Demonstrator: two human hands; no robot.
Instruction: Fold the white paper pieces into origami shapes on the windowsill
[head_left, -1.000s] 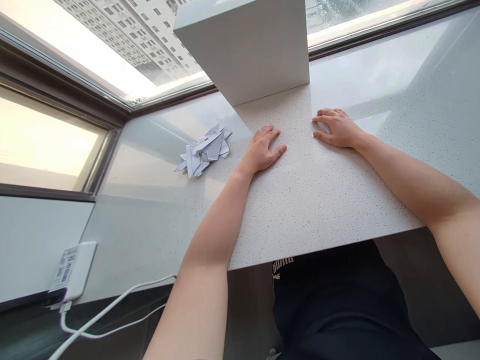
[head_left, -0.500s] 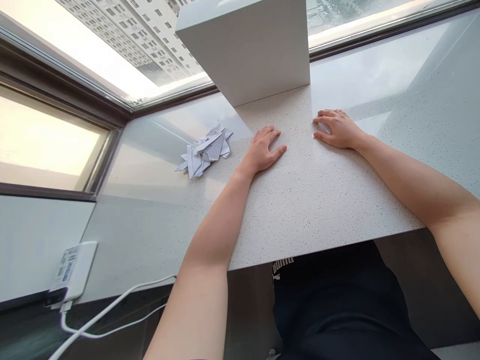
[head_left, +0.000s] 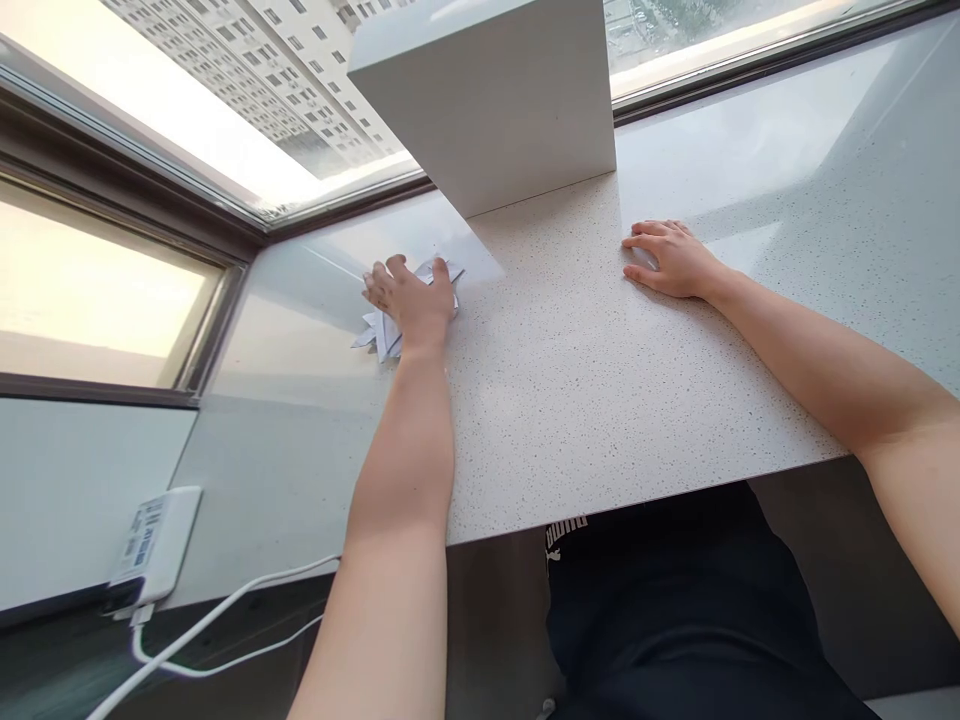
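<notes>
My left hand (head_left: 414, 300) is over a small heap of folded white paper pieces (head_left: 386, 335), with its fingers spread. It covers most of the heap, and paper edges stick out at the lower left and upper right. Whether the fingertips touch the paper, I cannot tell. My right hand (head_left: 671, 260) rests on the speckled white countertop (head_left: 562, 400), fingers apart and nothing in them.
A white box-like block (head_left: 510, 120) stands at the back against the window. Dark window frames (head_left: 232, 235) border the counter at the left and back. A white power strip (head_left: 161, 545) with a white cable (head_left: 225, 600) sits at the lower left.
My left hand has moved left from the bare counter to over the paper heap. My right hand has stayed in place.
</notes>
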